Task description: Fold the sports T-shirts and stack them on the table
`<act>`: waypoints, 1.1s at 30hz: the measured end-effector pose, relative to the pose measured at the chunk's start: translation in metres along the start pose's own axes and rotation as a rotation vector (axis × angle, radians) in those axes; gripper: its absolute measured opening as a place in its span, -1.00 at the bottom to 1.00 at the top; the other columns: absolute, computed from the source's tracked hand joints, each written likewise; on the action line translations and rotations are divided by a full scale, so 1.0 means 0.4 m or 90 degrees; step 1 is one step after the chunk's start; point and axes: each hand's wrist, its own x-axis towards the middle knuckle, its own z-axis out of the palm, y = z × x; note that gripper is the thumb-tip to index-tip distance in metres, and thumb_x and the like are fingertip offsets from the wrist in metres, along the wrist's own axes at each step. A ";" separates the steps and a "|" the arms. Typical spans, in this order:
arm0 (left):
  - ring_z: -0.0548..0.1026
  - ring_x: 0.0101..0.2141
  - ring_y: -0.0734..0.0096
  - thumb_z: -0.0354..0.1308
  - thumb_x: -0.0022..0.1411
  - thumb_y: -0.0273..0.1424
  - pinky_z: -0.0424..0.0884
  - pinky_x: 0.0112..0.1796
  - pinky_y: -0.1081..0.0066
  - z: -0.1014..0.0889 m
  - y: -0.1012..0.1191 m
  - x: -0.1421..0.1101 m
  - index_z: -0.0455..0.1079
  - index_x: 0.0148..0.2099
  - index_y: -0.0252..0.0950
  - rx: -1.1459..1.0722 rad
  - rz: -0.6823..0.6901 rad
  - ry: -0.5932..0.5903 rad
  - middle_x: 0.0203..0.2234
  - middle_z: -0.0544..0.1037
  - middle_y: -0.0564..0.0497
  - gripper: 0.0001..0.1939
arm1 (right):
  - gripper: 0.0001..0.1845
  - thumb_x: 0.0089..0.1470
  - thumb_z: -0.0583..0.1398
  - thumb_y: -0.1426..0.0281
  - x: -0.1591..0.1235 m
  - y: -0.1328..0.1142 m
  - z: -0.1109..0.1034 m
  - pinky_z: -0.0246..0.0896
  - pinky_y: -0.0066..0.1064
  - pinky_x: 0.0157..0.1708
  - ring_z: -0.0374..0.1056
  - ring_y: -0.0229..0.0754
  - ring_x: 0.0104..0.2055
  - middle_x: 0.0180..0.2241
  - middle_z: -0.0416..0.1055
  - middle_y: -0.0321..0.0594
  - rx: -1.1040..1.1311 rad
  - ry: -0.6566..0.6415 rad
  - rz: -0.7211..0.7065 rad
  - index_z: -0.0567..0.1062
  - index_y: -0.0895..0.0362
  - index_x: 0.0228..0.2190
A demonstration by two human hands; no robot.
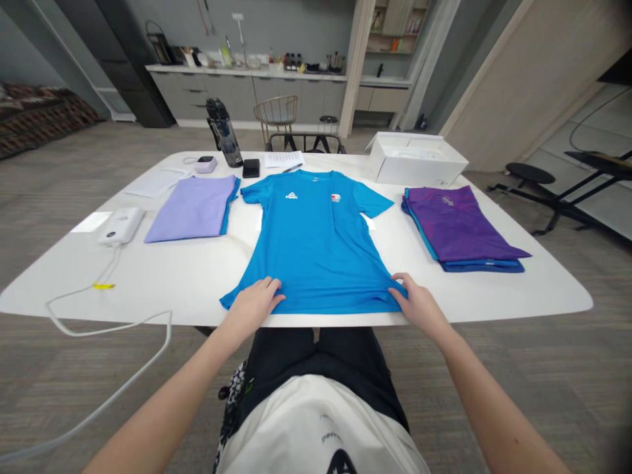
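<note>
A blue short-sleeved T-shirt lies spread face up, collar away from me, with a white logo and a small round emblem on its chest. My left hand rests on the left part of its bottom hem, fingers stretched out flat and thumb apart. At the right hem corner, my right hand has the fabric edge between thumb and fingers. Small creases run through the cloth beside that hand. A folded lilac garment lies left of the T-shirt, and a folded purple garment tops a stack on the right.
The white table also bears a white box, a dark bottle, a black square object, papers and a white device. Its white cable hangs over the front left edge. A chair stands beyond.
</note>
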 end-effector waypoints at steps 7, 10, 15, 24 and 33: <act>0.55 -0.28 0.24 -0.11 0.48 -0.11 0.39 -0.26 0.33 -0.043 0.020 0.022 0.35 -0.09 -0.20 -0.098 -0.012 -0.048 -0.24 0.55 -0.03 -0.67 | -0.58 0.18 0.17 0.11 -0.016 0.074 -0.069 0.22 -0.35 -0.38 0.41 -0.07 -0.37 -0.36 0.40 -0.26 -0.059 -0.042 0.003 0.36 0.01 0.01; 0.52 -0.09 0.18 -0.09 0.48 -0.19 0.39 -0.07 0.27 -0.040 0.023 0.088 0.38 0.01 -0.23 -0.074 0.031 0.017 -0.08 0.53 -0.12 -0.69 | -0.62 0.20 0.16 0.12 0.038 0.038 -0.038 0.32 -0.25 -0.13 0.44 0.01 -0.11 -0.13 0.42 -0.12 -0.076 0.024 -0.054 0.42 0.04 -0.02; 0.20 0.30 -0.04 -0.07 0.46 -0.12 0.24 0.18 0.04 -0.007 0.010 0.265 0.18 0.37 -0.23 -0.046 -0.019 0.063 0.36 0.17 -0.24 -0.45 | -0.58 0.30 0.06 0.13 0.240 -0.071 0.049 0.17 -0.24 0.22 0.31 -0.03 0.16 0.08 0.38 -0.03 0.000 0.078 -0.176 0.43 0.11 0.03; -0.13 0.42 -0.06 -0.35 0.38 0.17 -0.23 0.28 -0.33 0.083 -0.041 0.355 -0.04 0.49 -0.06 -0.092 -0.180 0.025 0.46 -0.08 -0.07 -0.22 | -0.19 0.32 -0.17 -0.11 0.373 -0.074 0.128 -0.15 0.17 0.32 -0.16 0.30 0.43 0.42 -0.11 0.05 -0.227 -0.023 0.072 -0.01 0.04 0.41; -0.02 0.40 -0.11 -0.21 0.44 -0.04 -0.01 0.29 -0.16 0.047 -0.214 0.588 -0.02 0.48 -0.29 -0.111 -0.306 0.110 0.44 -0.04 -0.27 -0.29 | -0.18 0.33 -0.17 -0.09 0.627 -0.107 0.106 -0.17 0.14 0.35 -0.18 0.25 0.44 0.42 -0.11 0.07 -0.161 0.033 0.051 0.12 0.19 0.36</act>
